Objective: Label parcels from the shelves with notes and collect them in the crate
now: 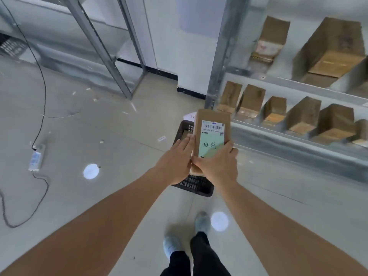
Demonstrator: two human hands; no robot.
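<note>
I count one parcel (211, 136) in hand, held over one dark crate (196, 184) on the floor. It carries one barcode label (213, 127) and one pale green note (210, 146) with two handwritten characters. My left hand (175, 158) lies flat against the parcel's left edge, fingers straight. My right hand (219, 166) grips its lower right corner, thumb across the near face, fingers curled round the far side.

On the shelves (278, 124) to the right I count six boxes (302, 116) on the lower tier and two on the upper one; the last lower box is cut off by the frame edge. Two feet in blue covers (202, 222) stand below.

The crate is mostly hidden by parcel and hands, so I cannot tell what it holds. The label's print is too small to read, and the note's lower end is covered by my right hand.
</note>
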